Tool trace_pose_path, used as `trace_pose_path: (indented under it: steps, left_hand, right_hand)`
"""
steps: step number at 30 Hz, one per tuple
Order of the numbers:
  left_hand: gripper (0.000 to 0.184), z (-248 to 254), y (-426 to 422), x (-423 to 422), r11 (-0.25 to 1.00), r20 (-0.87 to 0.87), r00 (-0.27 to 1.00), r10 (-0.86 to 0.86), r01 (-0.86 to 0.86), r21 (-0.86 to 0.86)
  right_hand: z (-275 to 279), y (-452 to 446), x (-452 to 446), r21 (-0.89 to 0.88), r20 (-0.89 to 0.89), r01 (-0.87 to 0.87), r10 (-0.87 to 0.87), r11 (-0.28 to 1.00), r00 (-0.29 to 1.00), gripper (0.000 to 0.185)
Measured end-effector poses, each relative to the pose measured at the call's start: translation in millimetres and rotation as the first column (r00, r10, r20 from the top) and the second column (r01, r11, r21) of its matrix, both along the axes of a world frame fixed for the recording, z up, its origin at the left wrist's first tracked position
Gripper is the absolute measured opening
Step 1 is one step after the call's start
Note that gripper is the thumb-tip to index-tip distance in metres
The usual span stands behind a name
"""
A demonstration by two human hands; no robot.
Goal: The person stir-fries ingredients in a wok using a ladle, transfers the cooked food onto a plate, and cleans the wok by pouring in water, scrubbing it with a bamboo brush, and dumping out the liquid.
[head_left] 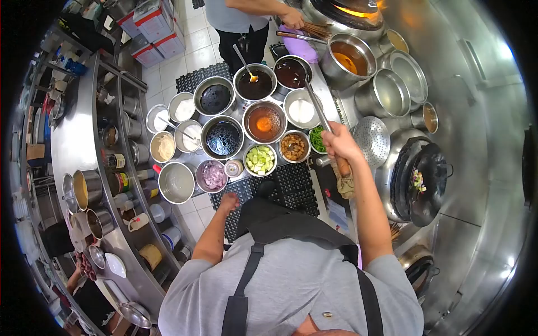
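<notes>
My right hand [340,144] is closed around the wooden-ended handle of a long metal ladle [318,105]. The ladle points away from me to the edge of a pot of dark red sauce [290,73]; its bowl cannot be made out. Under the shaft stands a pot of white powder [301,111], with chopped greens [318,139] beside it. My left hand [228,201], fingers curled and no object showing in it, hangs just in front of a bowl of chopped onion [212,175] and a small jar [233,167]. Diced green vegetable [260,160] fills a nearby bowl.
On the right, a wok [428,185] with food scraps sits on the range, near a perforated strainer [371,141] and a pot of orange liquid [351,57]. Another person's hand [292,18] holds a bamboo brush at the top. Steel shelving [120,162] lines the left.
</notes>
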State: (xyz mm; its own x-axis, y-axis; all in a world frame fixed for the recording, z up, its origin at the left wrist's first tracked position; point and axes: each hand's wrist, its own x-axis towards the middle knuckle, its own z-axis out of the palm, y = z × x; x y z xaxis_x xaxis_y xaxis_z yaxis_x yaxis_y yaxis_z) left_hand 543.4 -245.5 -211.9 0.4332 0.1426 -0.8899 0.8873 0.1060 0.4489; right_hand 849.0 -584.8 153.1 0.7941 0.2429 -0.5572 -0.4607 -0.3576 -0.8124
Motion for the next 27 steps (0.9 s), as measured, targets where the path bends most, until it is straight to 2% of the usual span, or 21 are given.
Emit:
trace_pose_path:
  steps: [1,2,6,8,9,12,15,18,22,25,27]
  left_hand:
    - [0.011,0,0,0,1.000,0.014,1.000,-0.015,0.015,-0.004]
    - [0.012,1,1,-1,0.999,0.015,0.999,-0.032,0.032,0.003]
    - [0.014,4,1,-6,0.998,0.020,0.998,-0.055,0.055,0.017]
    - [0.014,12,0,-5,0.999,0.011,0.999,-0.053,0.053,0.013]
    - [0.014,-2,4,-9,0.998,0.000,0.999,-0.055,0.055,0.011]
    - [0.015,-5,6,-9,0.998,-0.036,0.998,-0.056,0.057,0.022]
    - [0.014,-3,4,-6,0.997,-0.021,0.998,-0.066,0.067,0.047]
    - [0.013,-14,3,-4,0.995,-0.012,0.996,-0.083,0.083,0.055]
    - [0.013,-22,4,-1,0.993,0.031,0.992,-0.118,0.118,0.008]
    - [0.012,-5,-5,4,1.000,0.037,0.999,-0.027,0.026,0.012]
    - [0.012,-2,-5,6,1.000,0.033,0.999,-0.029,0.028,0.007]
  right_hand:
    - [5,-1,3,0.146,-0.140,0.083,-0.062,0.986,0.988,0.023]
    - [12,-3,7,0.189,-0.185,0.101,-0.066,0.977,0.981,0.011]
    - [16,-21,1,0.373,-0.245,0.185,-0.096,0.909,0.965,0.006]
    - [28,-19,-8,0.326,-0.225,0.201,-0.131,0.924,0.966,0.006]
    - [31,-18,-13,0.303,-0.216,0.210,-0.148,0.929,0.965,0.006]
    - [30,-19,-22,0.310,-0.119,0.157,-0.125,0.938,0.985,0.021]
    - [35,-9,-31,0.194,-0.046,0.156,-0.150,0.968,0.988,0.036]
    - [36,-4,-32,0.136,0.000,0.106,-0.107,0.985,0.994,0.045]
    - [27,-2,-31,0.124,0.017,0.094,-0.097,0.988,0.995,0.047]
    - [23,1,-31,0.116,0.022,0.077,-0.080,0.990,0.997,0.049]
    - [22,5,-31,0.135,0.021,0.086,-0.089,0.987,0.996,0.046]
